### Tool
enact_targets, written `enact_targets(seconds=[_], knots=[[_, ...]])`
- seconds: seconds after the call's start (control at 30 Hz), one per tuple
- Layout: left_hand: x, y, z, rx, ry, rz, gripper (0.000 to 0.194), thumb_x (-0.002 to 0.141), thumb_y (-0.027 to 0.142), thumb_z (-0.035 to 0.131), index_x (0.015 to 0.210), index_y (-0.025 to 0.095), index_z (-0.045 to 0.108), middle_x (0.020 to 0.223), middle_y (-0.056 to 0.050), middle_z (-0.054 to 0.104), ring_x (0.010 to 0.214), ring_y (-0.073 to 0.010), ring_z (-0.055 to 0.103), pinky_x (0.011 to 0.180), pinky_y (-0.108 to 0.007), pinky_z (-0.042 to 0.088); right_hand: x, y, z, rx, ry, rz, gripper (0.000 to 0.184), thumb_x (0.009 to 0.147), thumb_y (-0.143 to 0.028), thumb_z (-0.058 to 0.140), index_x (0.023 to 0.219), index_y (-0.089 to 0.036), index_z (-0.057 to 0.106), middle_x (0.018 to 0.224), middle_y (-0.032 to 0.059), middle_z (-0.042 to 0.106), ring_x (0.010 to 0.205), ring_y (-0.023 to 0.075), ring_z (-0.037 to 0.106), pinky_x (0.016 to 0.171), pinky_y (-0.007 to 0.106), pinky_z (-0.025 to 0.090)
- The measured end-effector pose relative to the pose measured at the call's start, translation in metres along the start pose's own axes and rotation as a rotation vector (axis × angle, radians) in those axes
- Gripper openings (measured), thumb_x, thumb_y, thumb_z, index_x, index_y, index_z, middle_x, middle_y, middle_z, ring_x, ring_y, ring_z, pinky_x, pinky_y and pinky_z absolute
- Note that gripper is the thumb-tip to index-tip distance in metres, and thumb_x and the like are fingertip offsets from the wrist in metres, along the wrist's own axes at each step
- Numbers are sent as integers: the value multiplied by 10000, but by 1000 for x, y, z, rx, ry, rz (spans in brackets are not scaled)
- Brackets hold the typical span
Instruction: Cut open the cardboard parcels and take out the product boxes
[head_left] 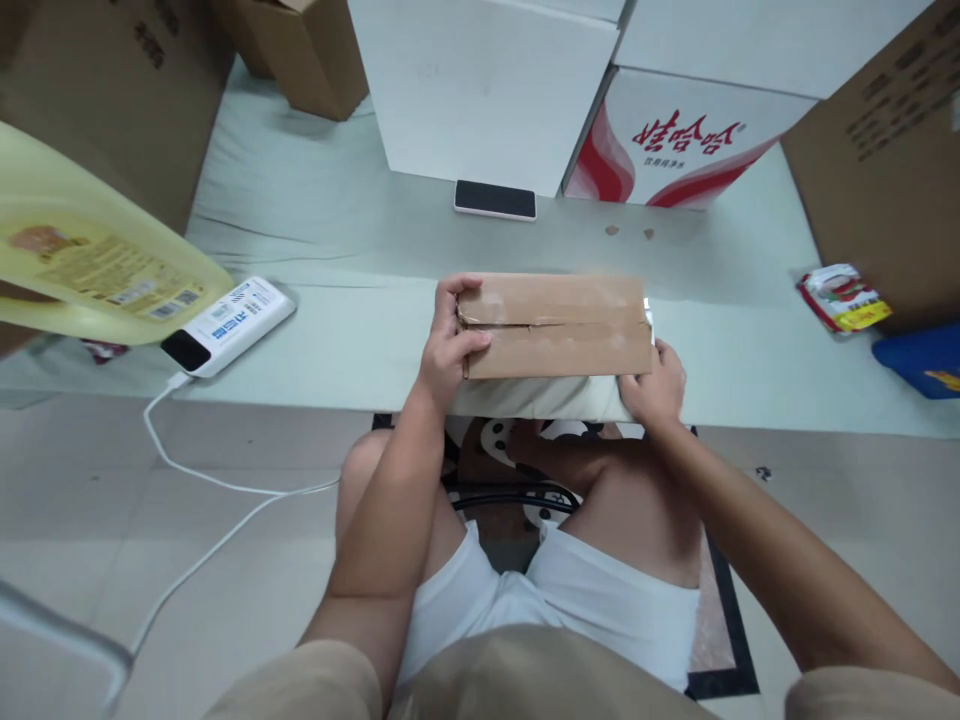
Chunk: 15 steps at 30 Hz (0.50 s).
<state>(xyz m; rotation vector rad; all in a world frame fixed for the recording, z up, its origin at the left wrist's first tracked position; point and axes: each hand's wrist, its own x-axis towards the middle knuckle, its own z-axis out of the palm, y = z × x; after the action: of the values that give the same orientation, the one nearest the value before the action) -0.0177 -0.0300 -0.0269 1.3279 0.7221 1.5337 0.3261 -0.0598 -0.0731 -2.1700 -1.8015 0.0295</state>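
A brown, oblong cardboard box (pixel 562 350) lies between the bare left hand (pixel 445 350), clasping one end, thumb (pixel 472 343) near its lengthwise seam (pixel 529 326), and the bare right hand (pixel 657 388), gripping the opposite near corner. Light, even pressure should probably steady it without crushing.

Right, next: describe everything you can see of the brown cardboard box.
The brown cardboard box is long and narrow, with a lengthwise seam between two flaps, slightly gaping and rough towards the left. A whitish piece shows at its right end. It is held crosswise near the front edge of the pale green cloth; whether it rests there is unclear. The left hand grips its left end; the right hand holds the lower right corner.
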Motion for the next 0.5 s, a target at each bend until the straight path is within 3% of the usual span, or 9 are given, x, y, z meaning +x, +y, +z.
enact_targets(seconds=[0.2,0.5], knots=[[-5,-3,-3,91,-49,85,649,737,537,800,1292,324,540,1292,-33,516,1167,-251,528,1071,-393,468,1,1,-1,21,10,20,652,772,-374,527,1365,-124,629,1380,236,592,1262,402,550,1112,610,429],[2,-9,2,132,-22,166,775,711,785,765,1270,307,520,1211,-37,518,1185,-270,542,1125,-483,455,4,-8,-5,-25,15,55,605,797,-383,484,1324,-123,627,1320,218,601,1228,359,543,1093,561,425]])
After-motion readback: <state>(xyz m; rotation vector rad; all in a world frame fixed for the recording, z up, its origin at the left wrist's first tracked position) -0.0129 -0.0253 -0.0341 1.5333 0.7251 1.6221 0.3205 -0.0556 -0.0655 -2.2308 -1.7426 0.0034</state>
